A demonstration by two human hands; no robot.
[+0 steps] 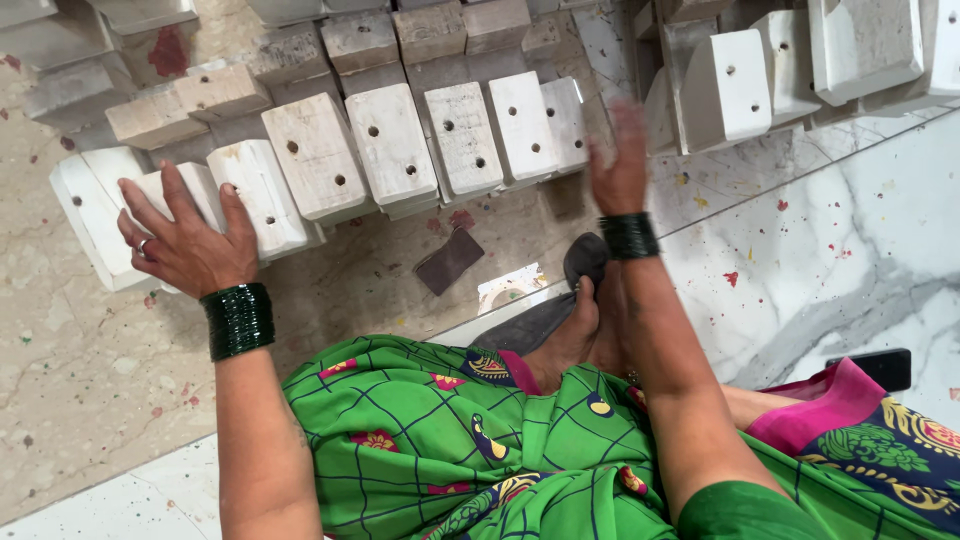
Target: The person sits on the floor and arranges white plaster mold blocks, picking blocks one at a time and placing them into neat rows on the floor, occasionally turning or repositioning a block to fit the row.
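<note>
Blocks: I see a leaning row of white blocks (pixel 400 150) on the stone floor (pixel 90 380), each with drilled holes, tipped one against the next from left to right
Left end: the outermost block (pixel 92 215) lies flatter than the rest, partly under my palm
Left hand (pixel 185 245): fingers spread flat on the two leftmost blocks, pressing, not gripping; a ring and dark green bangles (pixel 238 320) show
Middle: a small dark scrap (pixel 448 262) lies loose on the floor near the row
Right hand (pixel 620 165): blurred, fingers apart, holding nothing, beside the row's right end
Far right: more blocks (pixel 740 85) stand in a separate cluster
Progress: I judge the row largely set; the left end looks unsettled
</note>
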